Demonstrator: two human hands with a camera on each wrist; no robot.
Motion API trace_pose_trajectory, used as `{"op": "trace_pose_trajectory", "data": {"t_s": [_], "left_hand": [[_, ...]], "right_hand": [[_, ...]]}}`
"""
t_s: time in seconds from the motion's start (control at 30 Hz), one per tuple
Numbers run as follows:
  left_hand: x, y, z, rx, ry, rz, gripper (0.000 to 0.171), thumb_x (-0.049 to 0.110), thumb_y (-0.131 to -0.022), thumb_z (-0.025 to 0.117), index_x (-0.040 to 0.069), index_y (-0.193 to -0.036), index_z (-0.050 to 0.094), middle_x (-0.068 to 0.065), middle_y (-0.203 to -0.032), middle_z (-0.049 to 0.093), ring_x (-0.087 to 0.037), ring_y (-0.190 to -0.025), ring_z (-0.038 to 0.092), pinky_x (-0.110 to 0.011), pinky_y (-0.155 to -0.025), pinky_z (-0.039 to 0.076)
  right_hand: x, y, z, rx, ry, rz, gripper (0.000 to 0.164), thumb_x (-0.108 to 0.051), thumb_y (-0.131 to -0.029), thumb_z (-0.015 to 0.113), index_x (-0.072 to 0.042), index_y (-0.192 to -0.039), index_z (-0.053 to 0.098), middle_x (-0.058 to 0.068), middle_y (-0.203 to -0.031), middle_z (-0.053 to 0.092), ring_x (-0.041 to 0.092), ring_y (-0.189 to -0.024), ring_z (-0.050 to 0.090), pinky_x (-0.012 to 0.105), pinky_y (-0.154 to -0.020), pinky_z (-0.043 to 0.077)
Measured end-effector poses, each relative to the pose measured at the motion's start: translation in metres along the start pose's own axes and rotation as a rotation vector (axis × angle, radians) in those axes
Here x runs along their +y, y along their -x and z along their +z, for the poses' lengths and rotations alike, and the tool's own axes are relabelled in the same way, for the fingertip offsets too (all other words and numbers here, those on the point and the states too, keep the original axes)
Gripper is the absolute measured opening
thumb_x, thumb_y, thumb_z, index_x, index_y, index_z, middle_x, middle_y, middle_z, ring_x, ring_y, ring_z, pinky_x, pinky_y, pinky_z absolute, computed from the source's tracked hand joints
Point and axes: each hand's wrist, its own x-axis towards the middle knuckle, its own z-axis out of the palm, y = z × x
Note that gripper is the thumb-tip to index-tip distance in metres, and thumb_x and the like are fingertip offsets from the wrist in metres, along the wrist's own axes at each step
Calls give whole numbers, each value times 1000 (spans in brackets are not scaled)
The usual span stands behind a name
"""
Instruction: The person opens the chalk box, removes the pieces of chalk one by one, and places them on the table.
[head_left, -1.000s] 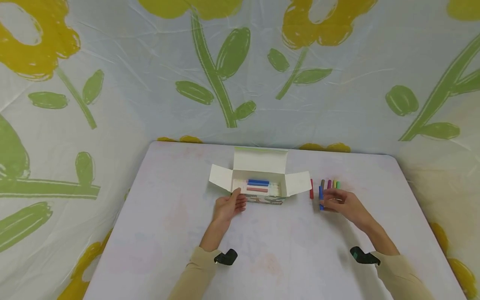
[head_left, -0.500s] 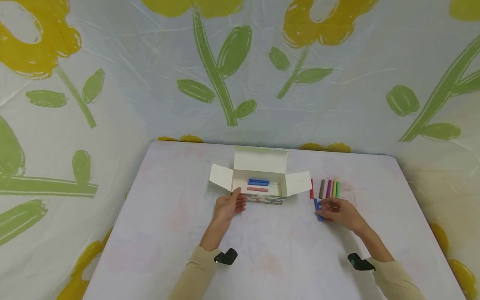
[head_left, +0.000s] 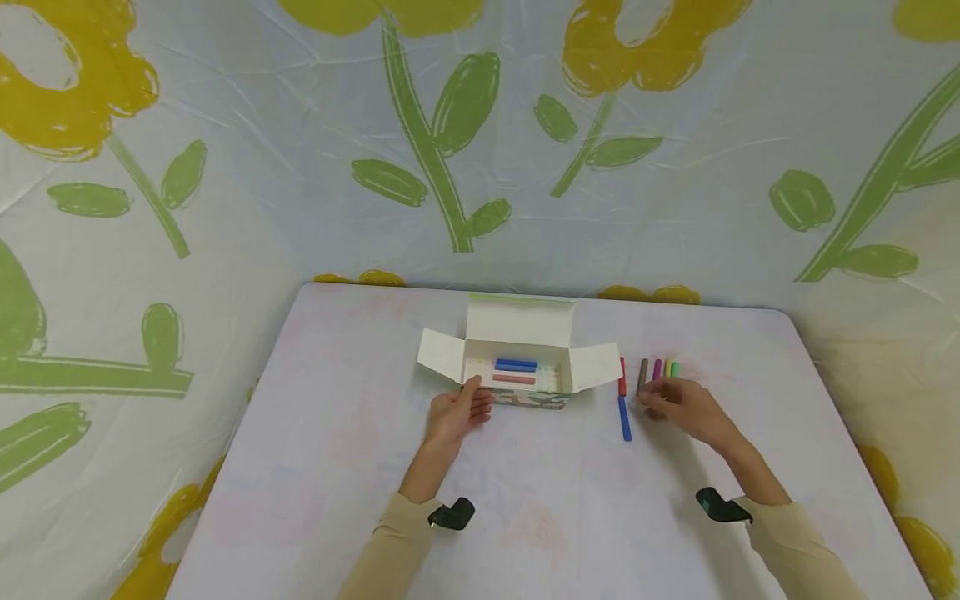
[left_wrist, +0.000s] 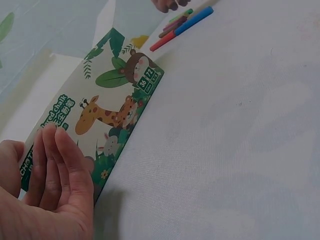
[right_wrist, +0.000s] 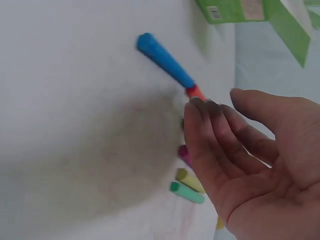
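My left hand [head_left: 453, 414] holds the front left corner of a chalk box [left_wrist: 112, 100], thumb at its top edge and fingers along the printed front. Two blue chalks [head_left: 516, 365] and a pinkish-red chalk [head_left: 514, 379] lie inside the box. To its right, a blue chalk [head_left: 625, 419] lies on the table, end to end with a red chalk [head_left: 622, 377]. My right hand [head_left: 686, 408] hovers with loosely bent fingers and nothing in them. Its fingertips are right by the brown chalk [head_left: 642, 372], partly covering the purple chalk [head_left: 657, 368], yellow chalk [right_wrist: 187, 178] and green chalk [right_wrist: 186, 192].
The box stands on a pale table [head_left: 510, 492], its white side flaps [head_left: 595, 367] spread out and its lid [head_left: 521, 322] raised at the back. Behind the table hangs a flower-printed cloth [head_left: 315, 108].
My right hand has brought the blue chalk left and toward me, set it in line below the red one, and let go. It then moved back to the brown chalk. My left hand stays put.
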Motion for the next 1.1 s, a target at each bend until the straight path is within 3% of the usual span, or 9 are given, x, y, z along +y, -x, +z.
{"op": "trace_pose_trajectory", "data": {"t_s": [0.17, 0.37, 0.53, 0.63, 0.9, 1.1], "left_hand": [[1, -2, 1, 9, 12, 3, 45, 32, -101, 68, -13, -106, 70, -8, -86, 74, -12, -75, 68, -24, -73, 61], [2, -4, 2, 17, 18, -1, 42, 30, -101, 67, -12, -103, 70, -8, -84, 74, -12, -74, 69, -24, -72, 61], [1, -7, 1, 25, 25, -5, 37, 28, -101, 67, -8, -96, 72, -8, -83, 74, -12, -72, 69, -24, -70, 61], [2, -9, 1, 28, 24, -7, 35, 27, -101, 67, -6, -94, 72, -8, -83, 74, -12, -72, 69, -24, -70, 61], [3, -11, 0, 33, 19, -9, 35, 27, -101, 67, -7, -94, 73, -8, -83, 74, -13, -72, 69, -24, -69, 61], [3, -15, 1, 28, 22, -6, 36, 28, -100, 67, -6, -92, 73, -7, -81, 74, -11, -70, 69, -23, -68, 61]], "right_hand": [[-13, -4, -15, 49, -80, 1, 37, -18, -107, 58, 11, -129, 57, 28, -117, 67, 32, -98, 71, 23, -83, 59], [-30, -10, -29, 114, -70, 17, 46, -31, -108, 56, 5, -135, 57, 26, -122, 67, 20, -97, 71, 15, -83, 54], [-50, -17, -35, 137, -114, -2, 49, -41, -106, 57, 0, -134, 58, 23, -124, 67, 18, -99, 72, 11, -84, 51], [-63, -23, -33, 133, -150, -10, 50, -42, -105, 59, -1, -134, 58, 22, -124, 67, 15, -100, 72, 13, -85, 53], [-94, -45, -12, 80, -220, -118, 38, -27, -106, 61, 3, -129, 60, 26, -124, 66, 27, -106, 71, 22, -90, 57], [-105, -62, 8, 41, -248, -165, 34, -21, -105, 62, 5, -127, 61, 26, -120, 68, 34, -106, 70, 25, -89, 58]]}}
